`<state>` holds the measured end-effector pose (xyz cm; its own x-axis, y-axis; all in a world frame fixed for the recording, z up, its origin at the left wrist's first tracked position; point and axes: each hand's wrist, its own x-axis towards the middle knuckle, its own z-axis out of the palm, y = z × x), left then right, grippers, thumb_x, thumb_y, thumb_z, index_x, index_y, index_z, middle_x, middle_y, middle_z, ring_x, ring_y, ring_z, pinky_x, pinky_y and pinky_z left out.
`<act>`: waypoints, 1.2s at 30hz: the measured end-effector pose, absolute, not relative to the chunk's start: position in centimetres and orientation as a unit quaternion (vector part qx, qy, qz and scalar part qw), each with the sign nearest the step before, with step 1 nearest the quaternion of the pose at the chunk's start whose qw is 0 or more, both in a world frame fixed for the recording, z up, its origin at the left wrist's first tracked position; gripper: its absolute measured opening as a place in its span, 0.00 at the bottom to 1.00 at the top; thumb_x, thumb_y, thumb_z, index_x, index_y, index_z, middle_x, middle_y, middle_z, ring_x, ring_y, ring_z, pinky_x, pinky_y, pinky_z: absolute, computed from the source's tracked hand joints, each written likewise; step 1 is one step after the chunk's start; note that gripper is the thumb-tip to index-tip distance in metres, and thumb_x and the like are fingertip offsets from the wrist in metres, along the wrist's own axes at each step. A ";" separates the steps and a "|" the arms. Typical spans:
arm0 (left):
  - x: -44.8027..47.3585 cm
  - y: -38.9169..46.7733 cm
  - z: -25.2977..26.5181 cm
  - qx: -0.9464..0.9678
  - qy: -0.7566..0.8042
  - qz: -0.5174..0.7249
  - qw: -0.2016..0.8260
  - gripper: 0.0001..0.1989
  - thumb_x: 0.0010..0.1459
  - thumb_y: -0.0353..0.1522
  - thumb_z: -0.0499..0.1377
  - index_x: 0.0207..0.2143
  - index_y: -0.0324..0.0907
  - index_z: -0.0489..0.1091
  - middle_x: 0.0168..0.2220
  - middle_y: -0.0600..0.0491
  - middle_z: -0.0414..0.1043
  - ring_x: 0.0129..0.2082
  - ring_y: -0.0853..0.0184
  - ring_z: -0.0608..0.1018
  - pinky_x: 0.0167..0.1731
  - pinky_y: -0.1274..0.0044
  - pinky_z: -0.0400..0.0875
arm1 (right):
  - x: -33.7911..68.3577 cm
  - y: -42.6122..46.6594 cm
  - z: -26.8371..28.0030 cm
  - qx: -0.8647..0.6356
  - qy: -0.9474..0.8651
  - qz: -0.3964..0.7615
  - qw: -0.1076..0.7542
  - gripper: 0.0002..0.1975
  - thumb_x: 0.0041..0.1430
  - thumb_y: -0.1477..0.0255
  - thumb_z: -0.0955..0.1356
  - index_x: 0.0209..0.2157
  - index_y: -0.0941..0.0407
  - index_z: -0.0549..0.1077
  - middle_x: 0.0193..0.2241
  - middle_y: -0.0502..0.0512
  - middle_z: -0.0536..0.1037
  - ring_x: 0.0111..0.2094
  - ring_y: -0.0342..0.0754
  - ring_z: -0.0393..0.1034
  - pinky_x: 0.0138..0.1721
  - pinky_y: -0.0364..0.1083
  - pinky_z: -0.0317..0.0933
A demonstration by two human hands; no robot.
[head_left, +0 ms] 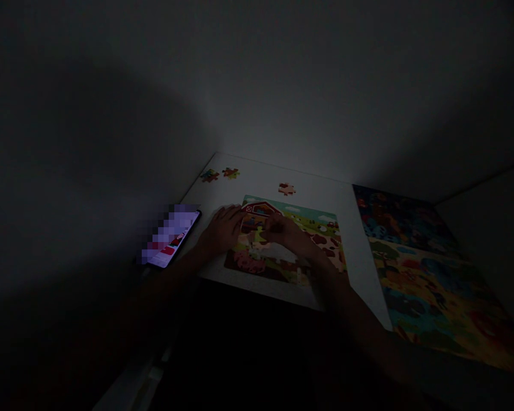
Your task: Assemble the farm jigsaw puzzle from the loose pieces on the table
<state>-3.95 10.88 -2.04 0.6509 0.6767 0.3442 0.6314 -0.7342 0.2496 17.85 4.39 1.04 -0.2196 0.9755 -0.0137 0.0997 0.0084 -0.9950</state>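
A farm jigsaw puzzle (325,225), with a red barn, cows and pigs, lies mostly assembled on the white table. Near its lower middle a pale gap (278,251) shows between the pieces. My left hand (223,228) rests flat at the puzzle's left edge, its fingers stretched toward the barn. Over the middle, my right hand (285,233) is closed in a pinch at a yellow-green puzzle piece (259,233); dim light and the fingers hide most of the grip. Beyond the puzzle lies a loose pink-and-brown piece (286,189).
Two more loose pieces, one brown and blue (209,176) and one yellow and brown (231,173), lie at the far left corner. A lit phone (171,242) is left of my left hand. Colourful animal picture sheets (420,268) cover the right side. Walls stand behind the white table (257,180).
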 end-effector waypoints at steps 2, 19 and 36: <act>-3.9 10.8 -2.0 0.905 0.364 0.211 0.056 0.18 0.68 0.31 0.46 0.56 0.41 0.67 0.60 0.46 0.66 0.62 0.60 0.66 0.63 0.60 0.56 | 17.9 4.6 1.0 -0.459 -0.519 0.575 0.435 0.17 0.42 0.68 0.75 0.30 0.54 0.64 0.27 0.45 0.68 0.27 0.41 0.65 0.32 0.44 0.67; -4.0 10.9 -2.2 0.903 0.363 0.222 0.054 0.18 0.68 0.31 0.45 0.56 0.40 0.67 0.60 0.45 0.66 0.62 0.61 0.66 0.64 0.62 0.56 | 18.1 4.5 0.1 -0.515 -0.590 0.476 0.400 0.17 0.45 0.70 0.72 0.37 0.54 0.67 0.30 0.47 0.69 0.28 0.41 0.62 0.29 0.42 0.59; -3.9 10.9 -2.2 0.900 0.368 0.226 0.062 0.18 0.68 0.32 0.46 0.55 0.40 0.68 0.60 0.46 0.67 0.61 0.60 0.67 0.64 0.62 0.56 | 19.0 3.8 1.9 -0.462 -0.655 0.515 0.303 0.09 0.51 0.68 0.70 0.30 0.55 0.65 0.27 0.47 0.66 0.26 0.41 0.58 0.27 0.42 0.54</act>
